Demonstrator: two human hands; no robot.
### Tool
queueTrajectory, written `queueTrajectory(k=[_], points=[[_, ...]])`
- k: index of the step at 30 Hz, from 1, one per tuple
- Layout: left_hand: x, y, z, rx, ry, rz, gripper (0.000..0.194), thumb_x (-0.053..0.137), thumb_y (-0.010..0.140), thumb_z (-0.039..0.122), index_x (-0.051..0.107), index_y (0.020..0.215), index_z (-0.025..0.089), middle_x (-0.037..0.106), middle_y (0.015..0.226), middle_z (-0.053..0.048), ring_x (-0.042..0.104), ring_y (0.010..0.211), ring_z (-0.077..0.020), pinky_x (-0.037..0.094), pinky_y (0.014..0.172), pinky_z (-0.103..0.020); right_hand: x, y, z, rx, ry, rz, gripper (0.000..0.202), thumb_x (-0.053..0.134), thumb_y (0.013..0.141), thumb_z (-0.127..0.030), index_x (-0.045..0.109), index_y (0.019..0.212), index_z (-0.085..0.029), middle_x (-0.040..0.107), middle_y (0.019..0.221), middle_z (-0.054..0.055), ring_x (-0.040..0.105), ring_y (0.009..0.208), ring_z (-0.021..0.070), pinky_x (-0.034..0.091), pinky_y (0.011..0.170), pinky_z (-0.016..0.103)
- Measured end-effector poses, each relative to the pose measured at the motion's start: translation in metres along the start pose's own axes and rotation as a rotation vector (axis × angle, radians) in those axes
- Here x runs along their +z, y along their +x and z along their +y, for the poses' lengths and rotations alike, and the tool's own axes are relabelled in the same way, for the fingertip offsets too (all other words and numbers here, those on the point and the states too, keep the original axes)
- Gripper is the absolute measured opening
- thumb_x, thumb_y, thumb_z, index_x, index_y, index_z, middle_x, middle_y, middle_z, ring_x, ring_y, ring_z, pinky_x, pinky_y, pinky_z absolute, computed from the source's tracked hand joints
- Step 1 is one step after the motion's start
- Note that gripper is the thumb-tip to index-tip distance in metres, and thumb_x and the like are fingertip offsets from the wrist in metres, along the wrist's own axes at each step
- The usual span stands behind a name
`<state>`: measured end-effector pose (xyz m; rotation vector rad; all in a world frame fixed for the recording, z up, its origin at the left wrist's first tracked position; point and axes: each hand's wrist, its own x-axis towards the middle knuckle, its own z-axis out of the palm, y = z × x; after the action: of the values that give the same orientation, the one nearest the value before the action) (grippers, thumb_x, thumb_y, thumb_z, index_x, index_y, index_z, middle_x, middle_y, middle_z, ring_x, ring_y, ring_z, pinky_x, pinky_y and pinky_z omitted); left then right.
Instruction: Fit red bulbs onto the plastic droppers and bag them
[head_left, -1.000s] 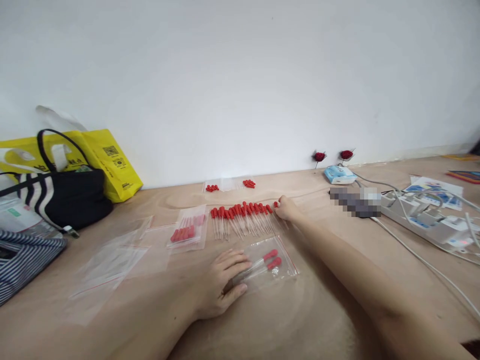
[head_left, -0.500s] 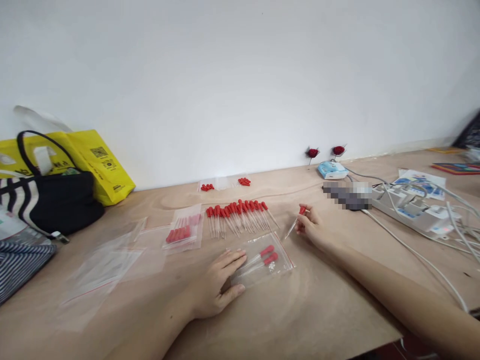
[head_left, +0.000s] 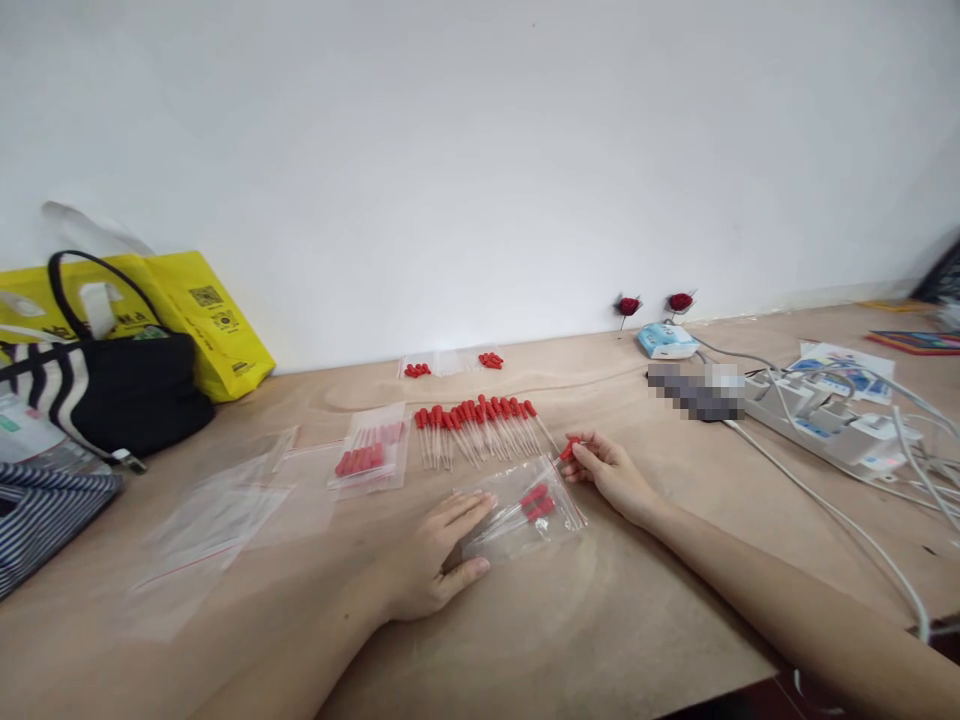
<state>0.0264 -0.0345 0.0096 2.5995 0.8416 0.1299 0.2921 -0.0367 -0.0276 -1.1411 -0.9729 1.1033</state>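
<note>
My left hand (head_left: 446, 555) lies flat, its fingers stretched over the left end of a clear zip bag (head_left: 517, 535). Inside that bag are red-bulbed droppers (head_left: 537, 500). Between the thumb and fingers of my right hand (head_left: 606, 475) is a single dropper (head_left: 570, 449), held by its red bulb at the bag's right, zip-edged end. Its tip is hard to make out against the bag. Behind the bag lies a row of several loose droppers (head_left: 476, 425), bulbs toward the wall. To the left, a filled bag of droppers (head_left: 367, 455) rests on the table.
Flat clear bags (head_left: 217, 510) lie at left, before a black handbag (head_left: 142, 390) and a yellow bag (head_left: 225, 320). Red bulbs (head_left: 491, 360) sit on plastic near the wall. At right are a power strip (head_left: 825, 420) with cables and a blue tissue pack (head_left: 666, 341).
My right hand has brought the dropper left and nearer, from beside the row to the bag's zip end. My left hand stays on the bag.
</note>
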Motion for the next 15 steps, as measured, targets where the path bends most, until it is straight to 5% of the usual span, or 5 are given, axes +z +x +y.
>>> queueTrajectory(k=[8,11,15], points=[[-0.0009,-0.0001,0.0023,-0.021,-0.024,0.007,0.058,0.045,0.083,0.035,0.025,0.135,0.019,0.032,0.139,-0.007,0.027,0.128,-0.0247,0.025,0.104,-0.046,-0.0035,-0.0026,0.0034,-0.241,-0.473,-0.289,0.023,0.062,0.070,-0.040,0.065,0.079,-0.018,0.059,0.088,0.005,0.054,0.082,0.0174,0.041,0.078,0.033],[0.0002,-0.0001,0.0014,-0.023,-0.030,0.011,0.057,0.045,0.082,0.035,0.027,0.134,0.020,0.032,0.139,-0.007,0.027,0.128,-0.0254,0.025,0.104,-0.046,-0.0011,0.0003,0.0063,-0.331,-0.638,-0.289,0.020,0.058,0.073,-0.037,0.068,0.079,-0.021,0.058,0.095,0.007,0.051,0.094,0.0209,0.036,0.087,0.037],[0.0021,-0.0005,-0.0004,-0.039,-0.027,0.005,0.058,0.044,0.083,0.037,0.025,0.135,0.020,0.031,0.139,-0.007,0.026,0.128,-0.0255,0.025,0.104,-0.046,0.0027,0.0033,0.0090,-0.266,-0.715,-0.195,0.024,0.056,0.073,-0.040,0.069,0.070,-0.020,0.060,0.088,0.007,0.054,0.084,0.0197,0.040,0.079,0.034]])
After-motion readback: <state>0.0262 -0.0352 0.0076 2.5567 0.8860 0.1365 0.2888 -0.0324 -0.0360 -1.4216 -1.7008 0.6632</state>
